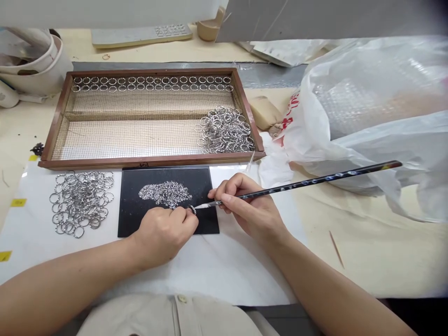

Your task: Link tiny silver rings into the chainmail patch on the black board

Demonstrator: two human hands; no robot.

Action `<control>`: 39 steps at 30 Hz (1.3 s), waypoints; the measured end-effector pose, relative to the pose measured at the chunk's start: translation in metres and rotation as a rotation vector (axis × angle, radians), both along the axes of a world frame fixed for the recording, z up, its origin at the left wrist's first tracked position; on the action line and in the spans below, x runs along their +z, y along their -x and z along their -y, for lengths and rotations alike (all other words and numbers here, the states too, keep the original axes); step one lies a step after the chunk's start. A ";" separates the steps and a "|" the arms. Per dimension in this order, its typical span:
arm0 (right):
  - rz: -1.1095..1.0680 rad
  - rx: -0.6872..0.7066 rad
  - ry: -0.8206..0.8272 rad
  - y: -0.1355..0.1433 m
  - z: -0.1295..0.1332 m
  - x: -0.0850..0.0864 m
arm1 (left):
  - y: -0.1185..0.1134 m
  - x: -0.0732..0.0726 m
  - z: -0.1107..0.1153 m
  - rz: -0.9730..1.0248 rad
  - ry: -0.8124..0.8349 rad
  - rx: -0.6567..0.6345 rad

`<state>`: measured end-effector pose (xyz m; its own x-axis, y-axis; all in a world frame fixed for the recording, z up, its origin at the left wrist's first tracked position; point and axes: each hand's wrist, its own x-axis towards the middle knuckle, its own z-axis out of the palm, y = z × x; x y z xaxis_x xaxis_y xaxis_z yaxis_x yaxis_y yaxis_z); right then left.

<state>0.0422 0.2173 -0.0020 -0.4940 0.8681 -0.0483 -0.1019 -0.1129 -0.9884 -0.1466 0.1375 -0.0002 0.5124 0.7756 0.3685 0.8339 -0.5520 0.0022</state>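
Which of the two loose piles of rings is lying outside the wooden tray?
The pile on the white sheet, to the left of the black plate. The other pile lies inside the tray, at its right end.

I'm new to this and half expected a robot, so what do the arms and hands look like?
They are a person's. The left hand and right hand wear no gloves; no watch or bracelet shows. The left forearm and right forearm show no sleeves or cables. A beige garment shows below.

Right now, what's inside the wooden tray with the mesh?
Two rows of rings line the far side of the wooden tray; a heap of rings sits near right, its bottom hidden.
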 end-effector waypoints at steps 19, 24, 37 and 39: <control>0.298 -0.100 -0.223 0.007 0.006 0.006 | 0.000 -0.001 0.000 0.010 -0.007 -0.002; 0.307 -0.086 -0.241 0.008 0.006 0.005 | 0.000 -0.001 0.000 0.008 -0.008 0.003; 0.318 -0.088 -0.261 0.009 0.006 0.004 | -0.001 0.000 -0.001 0.009 -0.006 0.000; 0.316 -0.087 -0.256 0.009 0.007 0.004 | -0.001 0.000 0.000 0.004 -0.005 0.000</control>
<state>0.0335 0.2106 0.0021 -0.4139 0.9096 0.0371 0.2123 0.1361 -0.9677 -0.1459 0.1378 -0.0005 0.5108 0.7737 0.3748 0.8339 -0.5520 0.0029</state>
